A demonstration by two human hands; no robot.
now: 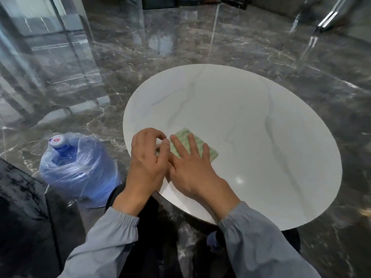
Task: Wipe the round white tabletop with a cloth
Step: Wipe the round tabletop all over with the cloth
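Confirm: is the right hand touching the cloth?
Touching. The head view shows the right hand lying with straight fingers flat on the cloth, covering its near part, while the cloth lies on the tabletop.

A pale green patterned cloth [185,135], seemingly folded, is lying flat near the left edge of the round white grey-veined tabletop [251,117].

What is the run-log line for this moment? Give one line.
right hand: flat on green cloth | left hand: curled beside it, grip unclear | white tabletop: cloth near its front-left edge
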